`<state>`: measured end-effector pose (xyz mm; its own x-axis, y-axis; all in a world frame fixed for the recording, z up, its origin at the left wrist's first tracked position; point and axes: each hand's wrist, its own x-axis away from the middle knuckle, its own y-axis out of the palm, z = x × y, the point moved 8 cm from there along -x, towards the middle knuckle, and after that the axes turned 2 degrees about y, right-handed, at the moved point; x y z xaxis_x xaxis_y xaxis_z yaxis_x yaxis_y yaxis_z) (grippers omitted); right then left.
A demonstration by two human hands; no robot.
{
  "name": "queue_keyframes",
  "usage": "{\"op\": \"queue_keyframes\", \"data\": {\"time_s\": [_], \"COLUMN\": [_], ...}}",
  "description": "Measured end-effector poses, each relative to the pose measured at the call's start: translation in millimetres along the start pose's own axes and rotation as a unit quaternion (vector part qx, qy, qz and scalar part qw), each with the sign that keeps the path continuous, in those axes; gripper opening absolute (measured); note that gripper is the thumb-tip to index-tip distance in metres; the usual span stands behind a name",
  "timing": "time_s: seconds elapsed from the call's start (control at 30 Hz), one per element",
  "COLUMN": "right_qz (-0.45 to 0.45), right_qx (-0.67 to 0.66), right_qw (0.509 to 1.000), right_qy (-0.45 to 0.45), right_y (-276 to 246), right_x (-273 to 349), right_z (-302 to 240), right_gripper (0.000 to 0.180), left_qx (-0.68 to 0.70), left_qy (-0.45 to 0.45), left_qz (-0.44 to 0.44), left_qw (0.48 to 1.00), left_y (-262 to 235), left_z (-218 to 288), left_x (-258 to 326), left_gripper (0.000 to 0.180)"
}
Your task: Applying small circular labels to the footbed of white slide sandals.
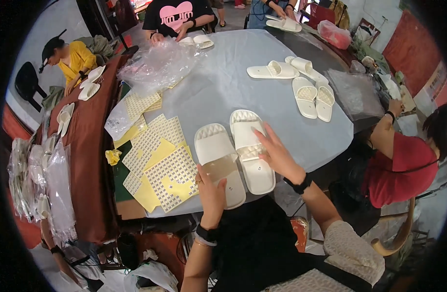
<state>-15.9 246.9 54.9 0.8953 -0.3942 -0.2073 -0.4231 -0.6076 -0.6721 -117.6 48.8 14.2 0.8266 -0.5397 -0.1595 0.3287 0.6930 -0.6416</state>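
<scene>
On the grey table (223,80) I saw fine-printed sticker sheets (161,166); over quilted white slippers (260,176), left hand (212,199) and right hand (281,156) held fingers apart.

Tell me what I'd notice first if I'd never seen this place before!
Probably the two white slippers at the near edge of the table, with the left hand and right hand at them. To their left lie yellow and white printed sheets; farther off sits a shiny heap of clear plastic.

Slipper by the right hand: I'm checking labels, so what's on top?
A small dark mark shows on its insole; the strap and right hand hide whatever lies beneath.
</scene>
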Motion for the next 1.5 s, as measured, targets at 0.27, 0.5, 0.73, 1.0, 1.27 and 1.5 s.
{"op": "queue_keyframes", "data": {"time_s": [0.27,0.5,0.73,1.0,1.27,1.5], "right_qz": [0.055,0.075,0.046,0.039,-0.018,-0.193], "right_qx": [0.035,0.047,-0.027,0.035,0.027,0.1], "right_qw": [0.993,0.993,0.993,0.995,0.995,0.971], "right_qy": [0.101,0.075,0.107,0.084,0.089,-0.098], "right_y": [2.9,9.8,10.3,15.6,7.8,43.3], "right_x": [43.6,43.4,43.1,37.5,39.5,28.6], "right_z": [-2.1,-6.5,4.9,1.0,-11.2,-62.8], "right_gripper": [0.01,0.01,0.014,0.012,0.006,0.014], "left_qx": [-0.081,-0.087,-0.103,-0.23,-0.249,-0.222], "left_qy": [0.152,0.196,0.202,0.221,0.224,0.223], "left_qz": [-0.032,-0.127,-0.119,-0.134,-0.136,-0.12], "left_qw": [0.984,0.968,0.967,0.938,0.932,0.942], "left_y": [-22.9,-20.3,-20.4,-3.7,-1.6,-2.7], "left_z": [30.0,24.6,30.8,36.2,39.0,33.4], "left_x": [33.6,48.7,44.7,53.2,56.1,57.8], "left_gripper": [0.053,0.039,0.043,0.049,0.053,0.05]}}
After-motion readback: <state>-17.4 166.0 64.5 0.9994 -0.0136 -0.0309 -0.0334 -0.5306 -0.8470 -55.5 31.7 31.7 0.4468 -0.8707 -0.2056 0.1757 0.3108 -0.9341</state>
